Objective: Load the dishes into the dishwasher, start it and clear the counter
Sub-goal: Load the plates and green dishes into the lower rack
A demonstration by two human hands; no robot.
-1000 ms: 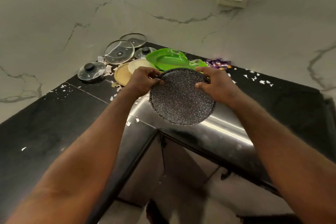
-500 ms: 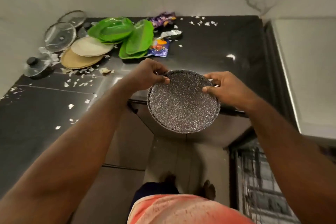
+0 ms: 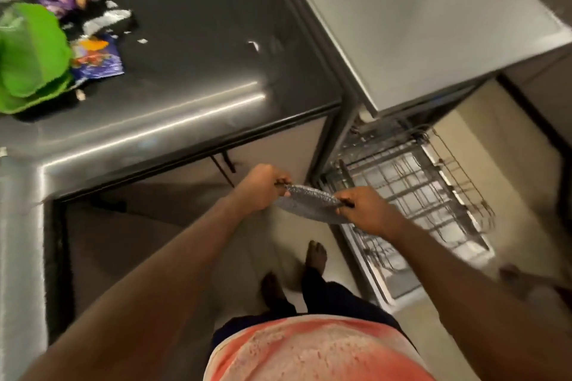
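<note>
Plates (image 3: 29, 52) and wrappers (image 3: 97, 60) lie at the counter's (image 3: 210, 40) left end, the dishwasher rack (image 3: 411, 189) right of it, the pan (image 3: 311, 206) at the rack's left edge.

We stretch both bare arms forward and down, converging in front of us. Our left hand (image 3: 261, 187) curls its fingers round one edge of the speckled pan (image 3: 312, 206); our right hand (image 3: 362, 210) grips the opposite edge, knuckles up.

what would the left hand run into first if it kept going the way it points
Beyond the speckled pan the left hand grips, probably the near corner of the dishwasher rack, though depth is unclear.
</note>
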